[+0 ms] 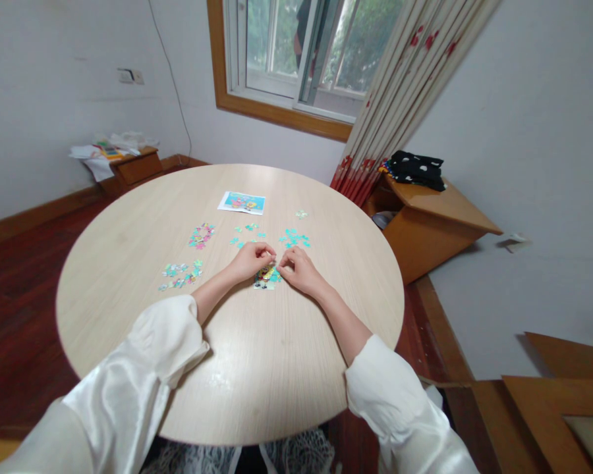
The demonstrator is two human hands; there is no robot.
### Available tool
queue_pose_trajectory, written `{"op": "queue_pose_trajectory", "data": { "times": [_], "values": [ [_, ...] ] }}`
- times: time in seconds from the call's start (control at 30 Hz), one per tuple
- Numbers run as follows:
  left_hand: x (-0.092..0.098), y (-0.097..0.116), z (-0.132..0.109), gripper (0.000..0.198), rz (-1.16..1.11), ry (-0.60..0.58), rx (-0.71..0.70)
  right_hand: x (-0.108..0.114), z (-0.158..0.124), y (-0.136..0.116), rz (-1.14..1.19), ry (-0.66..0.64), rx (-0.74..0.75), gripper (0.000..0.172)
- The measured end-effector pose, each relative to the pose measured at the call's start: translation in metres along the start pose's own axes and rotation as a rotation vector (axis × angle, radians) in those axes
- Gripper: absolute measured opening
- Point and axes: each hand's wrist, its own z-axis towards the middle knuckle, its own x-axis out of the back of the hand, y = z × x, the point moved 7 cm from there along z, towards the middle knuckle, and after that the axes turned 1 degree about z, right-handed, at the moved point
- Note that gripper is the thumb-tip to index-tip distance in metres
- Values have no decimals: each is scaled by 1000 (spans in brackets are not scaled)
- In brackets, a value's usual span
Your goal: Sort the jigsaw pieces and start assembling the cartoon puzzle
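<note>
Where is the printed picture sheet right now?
In the head view, the picture sheet lies on the far side of the round table, just beyond the turquoise pieces.

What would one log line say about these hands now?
left hand: fingertips at joined puzzle pieces | right hand: same cluster | loose pieces: beyond, on round table

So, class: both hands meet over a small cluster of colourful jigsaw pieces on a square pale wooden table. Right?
No: the head view shows the pale wooden table is round, not square. The left hand and right hand do meet over the small cluster of colourful jigsaw pieces on it.
</note>
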Motion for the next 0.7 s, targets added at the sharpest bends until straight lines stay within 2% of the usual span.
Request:
{"op": "queue_pose_trajectory", "data": {
  "times": [0.4, 0.5, 0.63, 0.7],
  "values": [
    [1, 3, 0, 15, 3, 24, -3, -1, 0, -6, 52, 4, 9, 10],
    [3, 3, 0, 15, -2, 53, -17, 4, 0, 4, 221, 66, -108, 9],
    [8, 5, 0, 18, 2, 111, -45, 17, -2, 34, 597, 289, -370, 18],
    [10, 7, -2, 19, 16, 138, -63, 20, -2, 44, 718, 362, -439, 22]
  ]
}}
